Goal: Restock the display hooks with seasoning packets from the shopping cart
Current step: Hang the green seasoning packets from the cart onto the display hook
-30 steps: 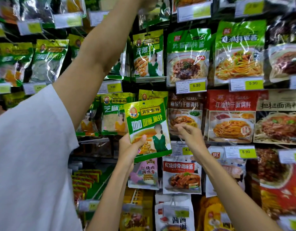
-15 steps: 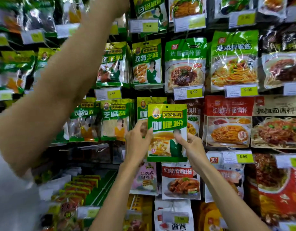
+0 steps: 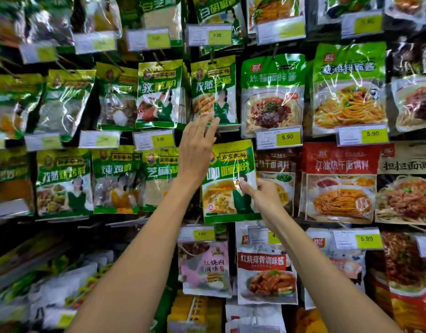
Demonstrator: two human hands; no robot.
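Right hand [image 3: 262,198] pinches the green curry powder packet [image 3: 227,188] at its right edge, thumb on the front. The packet sits flat against the middle row, between the sesame packets [image 3: 159,179] and the brown noodle-seasoning packs [image 3: 276,162]. Left hand [image 3: 196,147] is empty with fingers straight, up at the packet's top-left corner. The hook is hidden, so can't tell if the hang hole is threaded. Likely mid-hang, release not yet done. Cart is out of view, remaining stock unknown.
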